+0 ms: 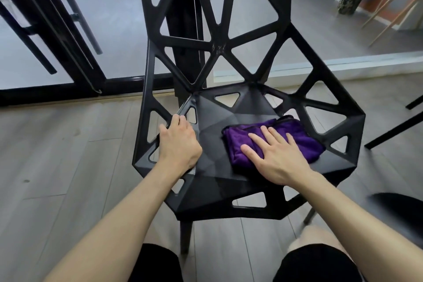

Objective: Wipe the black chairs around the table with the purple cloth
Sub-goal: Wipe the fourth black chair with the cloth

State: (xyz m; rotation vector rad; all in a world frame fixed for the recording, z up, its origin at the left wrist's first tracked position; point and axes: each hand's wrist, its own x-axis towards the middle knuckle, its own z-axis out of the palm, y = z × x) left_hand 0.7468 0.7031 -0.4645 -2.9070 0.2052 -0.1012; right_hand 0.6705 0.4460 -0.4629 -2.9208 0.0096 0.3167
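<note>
- Here is the black chair [249, 107], turned towards the camera with its seat [210, 139] in full view, and the seat is where the work is.
- The purple cloth [304, 135] lies folded on the right half of that seat, close against the side struts.
- The right hand [277, 158] lies flat on top of it, fingers straight and spread, palm pressing the near part of the cloth down. Nothing is pinched.
- The left hand [178, 139] is over at the seat's left rim, fingers curled round a strut beside a triangular cut-out. It is clamped on the frame, bracing the chair by my reading.
- Step in hand, as I judge it: wiping the seat, with the cloth on the right and the middle and left of the seat bare.
- The next move likely calls for a sweep leftward towards the bracing hand, with steady downward pressure so the cloth travels with the palm rather than bunching.
- The seat is faceted and pierced with holes. An edge of the cloth could catch in a cut-out, so the corners may want fingertip work.
- The backrest [220, 49] is an open lattice of bars. A flat palm probably won't serve there, and wrapping the cloth round each bar looks the better bet.
- Dark legs [393, 131] show at the right edge. They may be another chair, but I cannot tell.
</note>
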